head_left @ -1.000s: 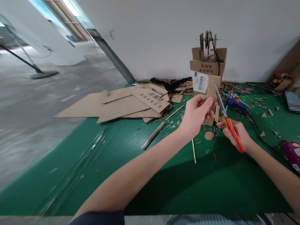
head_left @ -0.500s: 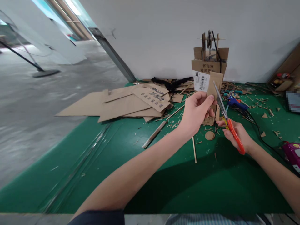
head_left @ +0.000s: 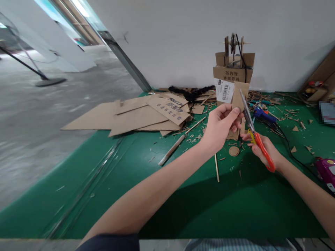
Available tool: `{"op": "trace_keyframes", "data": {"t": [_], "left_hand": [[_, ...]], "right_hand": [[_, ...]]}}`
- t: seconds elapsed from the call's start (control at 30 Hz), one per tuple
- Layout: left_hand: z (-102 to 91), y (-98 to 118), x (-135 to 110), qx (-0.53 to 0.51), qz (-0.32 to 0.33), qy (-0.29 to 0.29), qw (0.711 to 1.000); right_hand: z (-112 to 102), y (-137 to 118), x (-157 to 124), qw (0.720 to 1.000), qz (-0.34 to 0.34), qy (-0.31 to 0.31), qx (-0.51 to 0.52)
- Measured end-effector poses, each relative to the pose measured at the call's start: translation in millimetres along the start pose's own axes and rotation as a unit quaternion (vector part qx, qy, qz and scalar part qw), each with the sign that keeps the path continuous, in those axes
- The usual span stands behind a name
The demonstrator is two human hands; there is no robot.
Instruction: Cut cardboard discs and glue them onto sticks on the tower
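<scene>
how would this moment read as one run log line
left grip: pinching cardboard piece | right grip: holding scissors, blades overlapping cardboard piece in view | nearby: round cardboard cutout on green table

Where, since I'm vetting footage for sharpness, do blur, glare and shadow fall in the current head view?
Head view: the floor at left is smeared, while the scissors look fairly crisp; head view: bright glare runs along a glossy strip on the green table; head view: a broad dark shadow lies on the table's near side.
</scene>
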State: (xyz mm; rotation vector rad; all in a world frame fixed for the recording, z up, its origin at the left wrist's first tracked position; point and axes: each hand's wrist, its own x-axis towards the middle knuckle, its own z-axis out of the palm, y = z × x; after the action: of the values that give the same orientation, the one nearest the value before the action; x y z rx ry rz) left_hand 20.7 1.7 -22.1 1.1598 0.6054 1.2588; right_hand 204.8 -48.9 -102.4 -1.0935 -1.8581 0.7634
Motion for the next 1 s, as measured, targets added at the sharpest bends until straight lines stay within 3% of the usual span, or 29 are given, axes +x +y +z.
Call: {"op": "trace_keyframes", "data": {"t": [0.3, 0.63, 0.83, 1.0], "left_hand": [[-5.2, 2.5, 2.8, 0.091, 0.027, -0.024, 0.995], [-3.7, 11.6, 0.8, 0.156, 0.02, -0.027, 0.987], [-0.1, 12.1, -2.3, 0.131, 0.004, -0.018, 0.991], [5.1, 7.9, -5.2, 0.05, -0.028, -0.008, 0.998]], "right_hand": [[2.4, -5.3, -0.7, 0.999, 0.032, 0.031, -0.022], [0.7, -16.6, 3.3, 0.989, 0.02, 0.062, -0.132], [4.5, -9.5, 3.2, 0.977, 0.019, 0.093, -0.193], [5.2, -7.2, 3.8, 0.968, 0.009, 0.138, -0.208]]}}
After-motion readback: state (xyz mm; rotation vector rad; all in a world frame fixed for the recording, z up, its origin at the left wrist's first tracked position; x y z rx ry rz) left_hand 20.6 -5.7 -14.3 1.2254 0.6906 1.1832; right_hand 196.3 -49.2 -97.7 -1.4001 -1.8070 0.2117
